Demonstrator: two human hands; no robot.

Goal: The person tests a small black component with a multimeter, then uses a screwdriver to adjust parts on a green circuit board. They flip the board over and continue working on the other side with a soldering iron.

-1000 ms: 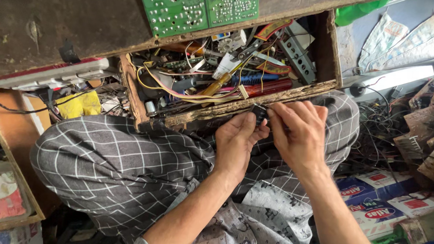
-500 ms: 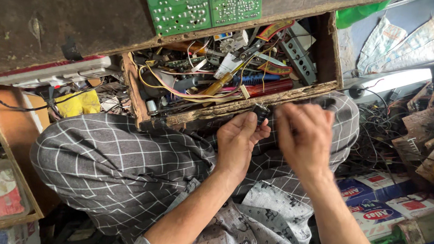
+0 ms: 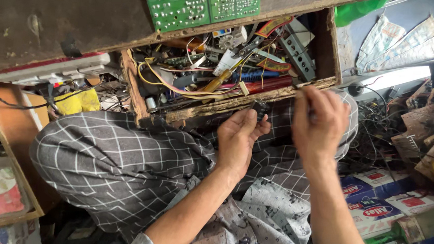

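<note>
Open drawer (image 3: 238,102) juts out under the desk (image 3: 57,22), over the person's lap. Two circuit boards (image 3: 199,3) lie on the desk above it. In the drawer: wires, a screwdriver (image 3: 214,81), loose parts. Left hand (image 3: 238,138) and right hand (image 3: 320,121) sit just before the drawer's front edge, a small part (image 3: 259,109) between them. Cable tangle (image 3: 377,127) to the right; boxes (image 3: 377,207) on the floor below it.
</note>
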